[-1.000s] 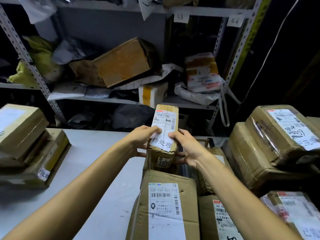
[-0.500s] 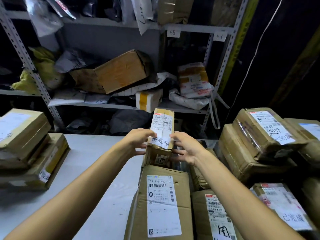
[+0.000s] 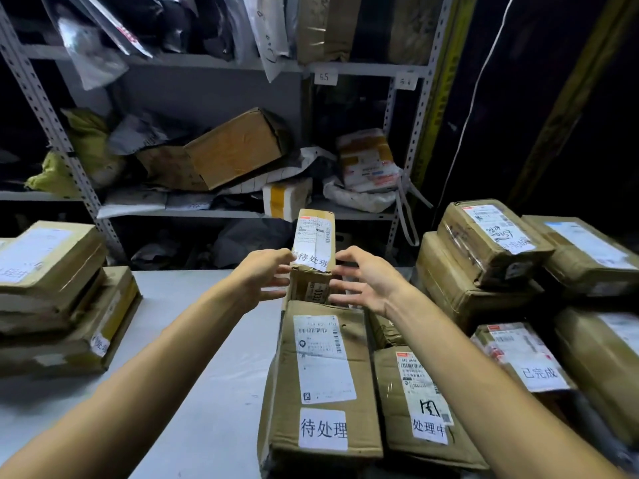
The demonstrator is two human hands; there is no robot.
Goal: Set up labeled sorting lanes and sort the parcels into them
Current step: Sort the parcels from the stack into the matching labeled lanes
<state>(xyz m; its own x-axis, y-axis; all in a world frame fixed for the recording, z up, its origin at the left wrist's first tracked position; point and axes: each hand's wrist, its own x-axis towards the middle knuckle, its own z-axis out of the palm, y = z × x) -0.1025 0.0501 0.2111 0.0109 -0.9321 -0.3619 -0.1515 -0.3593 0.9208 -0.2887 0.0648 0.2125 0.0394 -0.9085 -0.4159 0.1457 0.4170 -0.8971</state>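
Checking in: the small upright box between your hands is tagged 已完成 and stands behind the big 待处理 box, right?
Not quite. The head view shows the small upright box tagged 待处理, not 已完成. It does stand behind the big 待处理 box, between the left hand and right hand.

Base of the small box (image 3: 313,250) hidden behind the near box (image 3: 321,361); fine print on its label too small to read. Whether the left hand (image 3: 264,276) and right hand (image 3: 368,278) touch the small box at the fingertips cannot be told. The left stack (image 3: 52,292) is cut off by the left edge, its label blurred. The right boxes (image 3: 587,261) run off the right edge. The shelf (image 3: 366,69) is cut off at the top; its lowest level is too dark to make out.
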